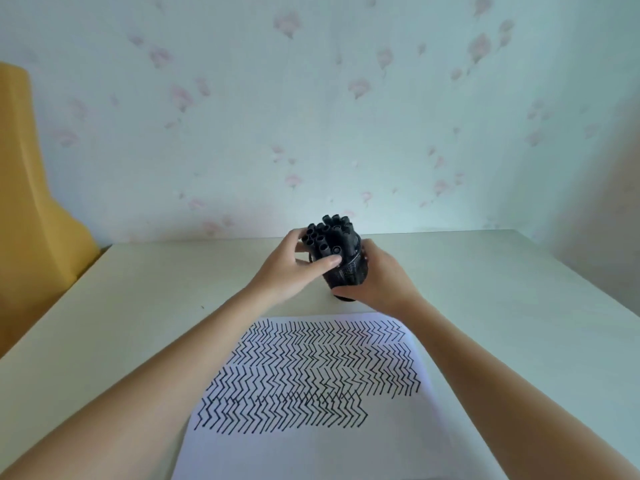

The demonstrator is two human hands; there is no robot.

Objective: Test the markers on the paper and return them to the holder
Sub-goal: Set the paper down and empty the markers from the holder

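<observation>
Markers [327, 233]: black, bunched upright in a dark mesh holder [349, 271] (caps up), between both hands. Left hand [294, 268] curls round the bundle, thumb across it; right hand [377, 275] grips the holder's side. Paper [311, 375] with black zigzag rows lies nearer the person than the hands, on the pale table [485, 271].

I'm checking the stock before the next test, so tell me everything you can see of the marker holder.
The holder is a dark, roughly cylindrical cup whose wall looks like black mesh. It stands tilted on the pale table, just beyond the far edge of the paper. It is packed with black markers, their round ends bunched above the rim. The left hand reaches over its near side at the markers, and the right hand wraps its right side and lower part. Its base is mostly hidden.
</observation>
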